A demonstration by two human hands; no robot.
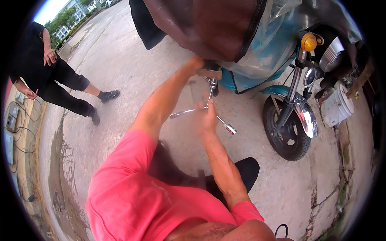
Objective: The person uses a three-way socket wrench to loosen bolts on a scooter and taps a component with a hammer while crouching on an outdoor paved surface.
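Note:
My right hand (208, 119), somewhat smeared by motion, is closed around the middle of a chrome three-way socket wrench (220, 120). One arm of the wrench points up to the vehicle's lower edge, its socket end beside a brown block-like part (210, 74). Another arm reaches out to the left, and the third ends in a socket at the lower right. Stretched forward, my left hand (196, 62) is at the brown part under the vehicle's maroon cover (205, 24). Its fingers are mostly hidden there.
Clear plastic sheeting (267, 56) hangs over the blue vehicle body. A front wheel (285, 132) with a chrome fender and an orange lamp (309, 41) stand right, near a white bucket (337, 105). At the left a person in black (60, 76) stands on the concrete, near cables (18, 128).

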